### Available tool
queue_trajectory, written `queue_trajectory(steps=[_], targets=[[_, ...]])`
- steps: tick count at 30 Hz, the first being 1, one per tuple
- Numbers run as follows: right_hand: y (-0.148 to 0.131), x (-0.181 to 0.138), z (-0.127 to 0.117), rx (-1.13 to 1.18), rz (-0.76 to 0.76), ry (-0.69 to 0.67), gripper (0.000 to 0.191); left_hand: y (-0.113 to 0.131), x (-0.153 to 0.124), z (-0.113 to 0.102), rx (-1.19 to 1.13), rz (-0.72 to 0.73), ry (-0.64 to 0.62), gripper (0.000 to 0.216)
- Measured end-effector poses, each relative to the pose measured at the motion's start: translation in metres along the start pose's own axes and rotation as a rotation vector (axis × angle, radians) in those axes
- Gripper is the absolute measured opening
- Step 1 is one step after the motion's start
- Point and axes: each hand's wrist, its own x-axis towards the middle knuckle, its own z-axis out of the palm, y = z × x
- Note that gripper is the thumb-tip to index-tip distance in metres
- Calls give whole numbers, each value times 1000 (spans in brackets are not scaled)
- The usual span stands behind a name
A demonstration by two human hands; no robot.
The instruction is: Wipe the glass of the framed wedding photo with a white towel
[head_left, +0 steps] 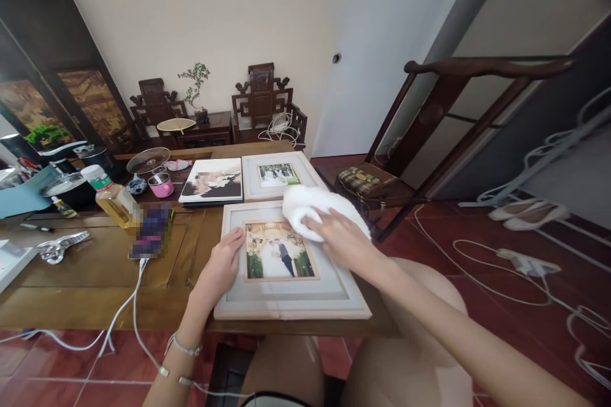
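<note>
A white-framed picture frame [291,313] lies flat at the table's front right corner, with a photo of a couple in its middle. My left hand [228,261] grips its left side, the fingers bent over the rim. In my right hand [338,235] is a bunched white towel [329,202], pressed on the frame's upper right part and hanging past its right edge. Just behind lies a second white picture frame [252,187], partly covered by the towel. To its left is a stack of photo panels [210,186].
Left on the wooden table [191,305] are a phone [151,232] with a white cable, a bottle [109,194], a pink cup [161,185] and a silver hair clip [62,247]. A dark wooden chair [429,108] bearing a checked bag [367,179] stands at the right. Cables [501,292] trail across the floor.
</note>
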Motion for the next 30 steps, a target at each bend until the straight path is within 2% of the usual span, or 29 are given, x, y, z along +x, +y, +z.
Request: queue_trajectory(steps=[3,6,9,15,17,19,22,25,30], targets=[[10,24,10,-18,-23,25,65,-1,1,1,6,7,5,52],[6,20,9,-18,-61,13,64,-1,2,1,12,14,21,52],[-8,-9,2,-11,-99,-19,64,1,3,0,18,11,23,51],[-50,-96,-17,95,-184,-52,60,0,3,2,5,5,40,50],[-63,-115,-23,135,-224,-67,57,0,2,2,8,3,29,51],[-73,-120,-28,180,-248,-87,58,1,2,1,11,-3,11,51],[-77,-102,-27,201,-183,-111,69,3,2,-2,-1,-18,-3,50],[-63,-62,-13,149,-99,-106,72,4,2,-4,-9,-12,-14,51],[-22,13,14,36,-21,60,70,3,3,-4,12,26,-29,52]])
